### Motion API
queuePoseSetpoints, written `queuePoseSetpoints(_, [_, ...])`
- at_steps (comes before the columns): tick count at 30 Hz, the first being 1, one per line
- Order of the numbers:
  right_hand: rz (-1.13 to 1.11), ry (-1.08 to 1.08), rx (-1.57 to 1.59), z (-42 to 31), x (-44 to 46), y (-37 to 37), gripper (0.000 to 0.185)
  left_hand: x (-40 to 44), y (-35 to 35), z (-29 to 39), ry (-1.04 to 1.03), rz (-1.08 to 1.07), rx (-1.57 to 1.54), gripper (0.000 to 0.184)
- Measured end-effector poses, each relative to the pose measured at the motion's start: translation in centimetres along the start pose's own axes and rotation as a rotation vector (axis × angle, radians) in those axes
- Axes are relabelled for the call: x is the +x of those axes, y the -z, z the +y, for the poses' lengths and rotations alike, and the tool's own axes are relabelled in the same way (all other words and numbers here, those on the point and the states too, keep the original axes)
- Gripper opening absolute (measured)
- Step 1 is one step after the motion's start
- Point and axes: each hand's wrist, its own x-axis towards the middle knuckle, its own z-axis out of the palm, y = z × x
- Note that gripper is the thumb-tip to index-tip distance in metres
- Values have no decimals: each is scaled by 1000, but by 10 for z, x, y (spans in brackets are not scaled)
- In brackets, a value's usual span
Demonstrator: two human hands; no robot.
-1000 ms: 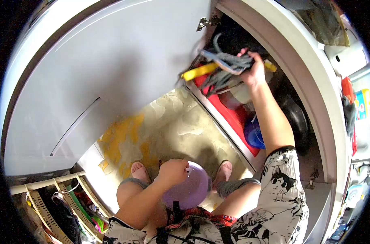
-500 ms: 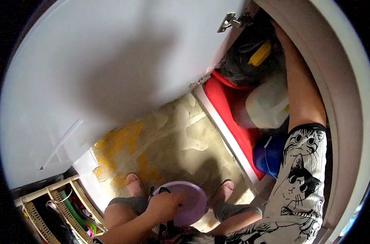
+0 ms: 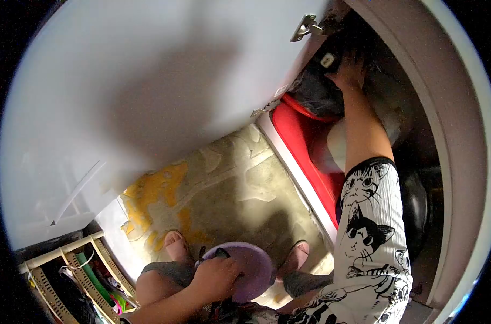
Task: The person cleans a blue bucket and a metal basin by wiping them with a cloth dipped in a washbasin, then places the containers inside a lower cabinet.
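Near my knees, my left hand [image 3: 218, 278] is closed on the black handle of a round purple thing, perhaps a lid or a pan [image 3: 251, 270]. Its full shape is partly covered by the hand. Inside the cabinet, my right hand [image 3: 350, 71] reaches onto a dark plastic bag [image 3: 315, 92], thumb apart from the stretched fingers. The fingertips fade into shadow. A small pale patch shows on the dark pile beside the thumb. Below my forearm is a translucent whitish container [image 3: 337, 141], partly hidden.
The white cabinet door [image 3: 121, 81] stands open on the left, its metal hinge [image 3: 307, 28] at the top. A red tray or basin [image 3: 294, 137] lines the cabinet front. A black rounded object [image 3: 416, 208] sits deeper in. A beige basket [image 3: 67, 251] with odds and ends stands lower left.
My right arm has swung left, away from the cabinet's right side, and the hand now lies over the dark bag. The yellow object there and the blue container are no longer visible. My left hand stays put.
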Motion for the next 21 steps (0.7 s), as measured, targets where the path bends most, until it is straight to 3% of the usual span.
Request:
queuePoseSetpoints(3, [53, -61, 265, 12, -24, 11, 89, -13, -9, 1, -12, 35, -1, 18])
queuePoseSetpoints(5, [-92, -107, 509, 10, -56, 23, 75, -21, 2, 13, 5, 30, 10, 19])
queuePoseSetpoints(7, [119, -7, 883, 0, -117, 37, 57, -29, 6, 21, 23, 29, 28, 19])
queuePoseSetpoints(8, [-35, 46, 1280, -3, -159, 64, 47, -29, 0, 19, 21, 97, 39, 19])
queuePoseSetpoints(9, [38, 203, 1237, -10, -203, 80, 36, -30, -6, 16, 21, 168, 50, 20])
queuePoseSetpoints(10, [-427, 16, 1670, -15, -254, 75, 23, -31, -10, 14, 12, 174, 54, 20])
queuePoseSetpoints(11, [-520, 37, 1662, -19, -306, 97, 15, -32, -14, 12, 4, 257, 34, 19])
queuePoseSetpoints(12, [-613, 20, 1890, -28, -363, 91, 16, -34, -14, 10, -4, 339, 15, 19])
queuePoseSetpoints(13, [-718, -40, 1670, -25, -404, 130, 17, -38, -8, 11, 12, 335, 3, 18])
queuePoseSetpoints(16, [-1101, -136, 1449, -15, -500, 174, 34, -44, -11, 6, 53, 367, -22, 16])
queuePoseSetpoints(19, [-999, 75, 1147, 2, -561, 198, 45, -56, -11, 5, 133, 333, -72, 17])
queuePoseSetpoints(21, [-928, -7, 1092, 15, -589, 209, 44, -61, -18, -2, 123, 392, -125, 17])
